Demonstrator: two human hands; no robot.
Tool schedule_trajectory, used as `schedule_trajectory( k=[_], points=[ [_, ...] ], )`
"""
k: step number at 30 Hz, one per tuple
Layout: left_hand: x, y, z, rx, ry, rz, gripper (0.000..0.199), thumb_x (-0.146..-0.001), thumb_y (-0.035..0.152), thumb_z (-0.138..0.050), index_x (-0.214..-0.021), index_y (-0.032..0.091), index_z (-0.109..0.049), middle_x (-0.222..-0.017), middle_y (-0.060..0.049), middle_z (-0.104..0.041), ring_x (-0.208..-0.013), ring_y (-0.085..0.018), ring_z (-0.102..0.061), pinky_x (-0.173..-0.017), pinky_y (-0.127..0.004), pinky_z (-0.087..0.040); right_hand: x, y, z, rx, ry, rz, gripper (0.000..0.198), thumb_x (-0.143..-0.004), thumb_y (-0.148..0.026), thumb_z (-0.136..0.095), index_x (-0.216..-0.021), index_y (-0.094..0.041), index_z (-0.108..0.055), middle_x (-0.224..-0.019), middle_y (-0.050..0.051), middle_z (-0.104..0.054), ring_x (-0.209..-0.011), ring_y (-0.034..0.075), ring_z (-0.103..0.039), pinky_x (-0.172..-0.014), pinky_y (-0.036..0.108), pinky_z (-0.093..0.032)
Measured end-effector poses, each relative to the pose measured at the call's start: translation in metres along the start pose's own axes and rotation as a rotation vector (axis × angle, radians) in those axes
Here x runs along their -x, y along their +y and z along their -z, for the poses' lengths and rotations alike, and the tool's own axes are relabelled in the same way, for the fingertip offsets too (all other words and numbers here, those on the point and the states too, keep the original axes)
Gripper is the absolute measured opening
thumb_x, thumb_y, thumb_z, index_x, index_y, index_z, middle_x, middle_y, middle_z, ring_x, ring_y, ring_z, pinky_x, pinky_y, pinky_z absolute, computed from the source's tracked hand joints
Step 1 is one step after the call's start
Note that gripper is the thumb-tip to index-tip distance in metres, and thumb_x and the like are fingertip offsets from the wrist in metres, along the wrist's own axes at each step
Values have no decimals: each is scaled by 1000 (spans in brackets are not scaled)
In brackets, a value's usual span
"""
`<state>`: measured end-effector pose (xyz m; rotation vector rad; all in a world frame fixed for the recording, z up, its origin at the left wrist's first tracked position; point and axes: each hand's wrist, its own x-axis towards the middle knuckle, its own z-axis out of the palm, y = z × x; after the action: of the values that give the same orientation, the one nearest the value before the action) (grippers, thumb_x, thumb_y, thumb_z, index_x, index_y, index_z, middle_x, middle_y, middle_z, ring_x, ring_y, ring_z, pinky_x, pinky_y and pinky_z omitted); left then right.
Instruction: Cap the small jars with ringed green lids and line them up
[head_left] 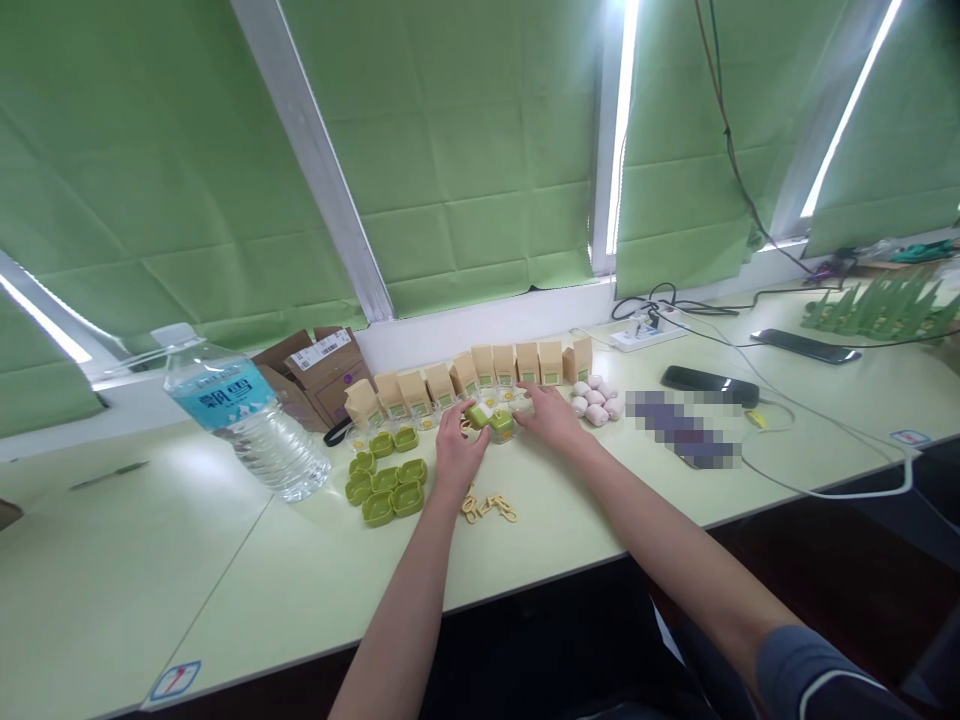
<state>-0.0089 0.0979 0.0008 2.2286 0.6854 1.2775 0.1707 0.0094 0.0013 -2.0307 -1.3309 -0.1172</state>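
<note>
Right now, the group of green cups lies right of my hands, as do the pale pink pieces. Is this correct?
Partly: the head view shows the group of green cups left of your left hand. The pale pink pieces lie right of your right hand.

Green blinds [465,150] drawn | bright light slits [621,130] between | white wall strip [450,335] | pale table [247,600]

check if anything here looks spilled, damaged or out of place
Nothing looks spilled or damaged. The water bottle appears to lean, though the wide-angle view may cause that. The tan packets stand in a slightly uneven row, and the yellow clasps lie in a loose jumble.
</note>
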Motion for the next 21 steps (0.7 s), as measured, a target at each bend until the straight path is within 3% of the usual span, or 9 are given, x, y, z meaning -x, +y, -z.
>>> schedule_trajectory(
  k=[4, 12, 21],
  points=[
    [0, 2, 0, 7, -9, -1, 44, -77, 20, -69, -119, 23, -60, -116, -8, -62, -93, -19, -61, -70, -29, -52, 2, -5, 4, -106, 43, 51, 52, -86, -34, -65, -135, -25, -51, -127, 11, -61, -114, 28, -59, -94, 42, -49],
    [1, 5, 2, 67, 31, -55, 44, -79, 21, -69, -122, 24, -59, -120, -8, -63, -96, -19, -62, -77, -31, -53, 8, -18, 6, -262, 152, 327, 51, -87, -32, -63, -136, -25, -49, -130, 9, -59, -120, 26, -56, -99, 43, -50],
    [1, 7, 4, 117, 119, -101, 46, -82, 20, -67, -126, 26, -56, -129, -8, -61, -107, -20, -63, -89, -35, -53, 10, -21, 8, -292, 205, 381, 52, -87, -30, -63, -137, -25, -48, -132, 9, -58, -123, 25, -55, -101, 43, -49]
  ],
)
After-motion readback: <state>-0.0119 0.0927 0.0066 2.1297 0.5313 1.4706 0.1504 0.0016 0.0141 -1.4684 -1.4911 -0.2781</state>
